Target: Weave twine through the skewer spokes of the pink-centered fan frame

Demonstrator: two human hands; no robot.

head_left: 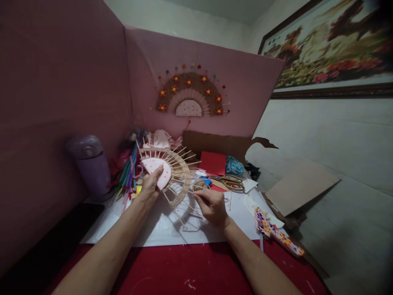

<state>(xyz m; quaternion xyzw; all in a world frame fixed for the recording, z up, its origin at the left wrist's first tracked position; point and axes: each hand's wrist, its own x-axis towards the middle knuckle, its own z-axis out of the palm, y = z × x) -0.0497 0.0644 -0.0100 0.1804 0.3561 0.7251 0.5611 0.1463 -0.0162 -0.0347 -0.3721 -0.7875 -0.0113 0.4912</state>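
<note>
My left hand (151, 183) grips a half-round fan frame by its white, pink-dotted centre (164, 174), thumb on top. Thin wooden sticks (183, 152) radiate from that centre, and a band of brown twine (186, 176) is woven across them in an arc. At the band's right side, my right hand (212, 205) is closed in a pinch on a small coil of twine (200, 186). The frame is held tilted above a white sheet (147, 229). Some lower sticks are partly hidden or blurred.
A finished flowered fan (188, 92) hangs on the pink panel (242, 82). Scissors (231, 183), red paper (212, 163) and blue yarn (235, 166) lie behind my right hand. A purple bottle (92, 168) stands left, beside coloured pipe cleaners (127, 176). A flower-patterned glue gun (276, 233) lies right.
</note>
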